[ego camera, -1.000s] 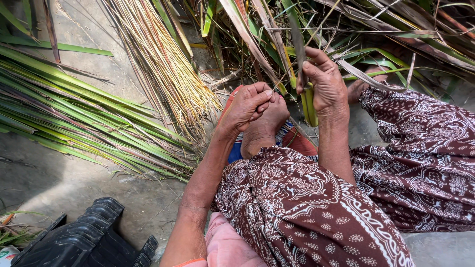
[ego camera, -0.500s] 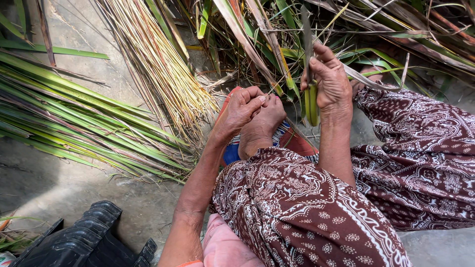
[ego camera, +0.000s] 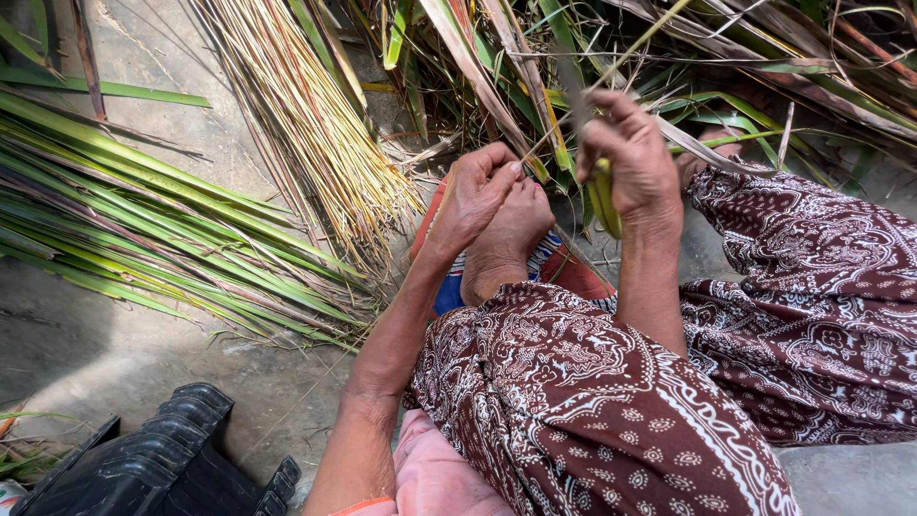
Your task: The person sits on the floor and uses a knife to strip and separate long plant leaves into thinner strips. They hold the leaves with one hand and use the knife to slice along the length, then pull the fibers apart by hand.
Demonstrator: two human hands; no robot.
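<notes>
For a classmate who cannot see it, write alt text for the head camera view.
A seated person's left hand pinches a thin pale leaf rib while the right hand grips a green leaf strip above a lap wrapped in brown patterned cloth. Green palm leaves and a bundle of dry ribs lie on the ground beside them.

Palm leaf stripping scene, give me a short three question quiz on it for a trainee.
1. True or false: the right hand grips a green leaf strip.
2. Which lies nearest the left hand? A) the bundle of tan leaf ribs B) the black plastic crate C) the pile of flat green leaves
3. Fill in: the thin pale rib runs from the left fingers up toward the ____ of the picture.

Key: 1 true; 2 A; 3 top
</notes>
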